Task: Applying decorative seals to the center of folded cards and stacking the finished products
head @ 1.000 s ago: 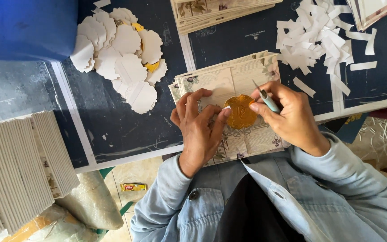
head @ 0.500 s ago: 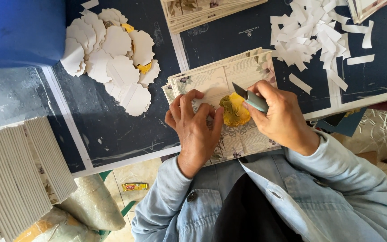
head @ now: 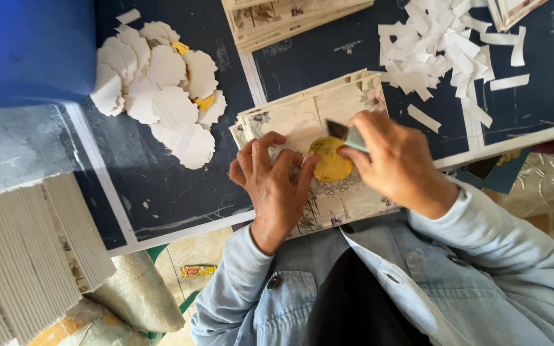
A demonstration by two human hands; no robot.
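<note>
My left hand [head: 275, 181] presses flat on a stack of cream cards with floral corners [head: 302, 115], fingers spread beside a yellow scalloped piece [head: 330, 161] at the card's middle. My right hand [head: 400, 163] grips a small grey-handled cutter [head: 347, 134], its blade end just above the yellow piece. Both hands rest at the near edge of the dark cutting mat [head: 161, 186].
A heap of white scalloped cut-outs [head: 161, 93] lies at the upper left, white paper strips [head: 444, 45] at the upper right. More card stacks [head: 283, 19] sit at the far edge. A blue box [head: 27, 51] and ribbed white card bundles [head: 27, 256] are at the left.
My right hand has lifted the cutter from the right of the yellow piece to above it. My left fingers have shifted slightly on the card.
</note>
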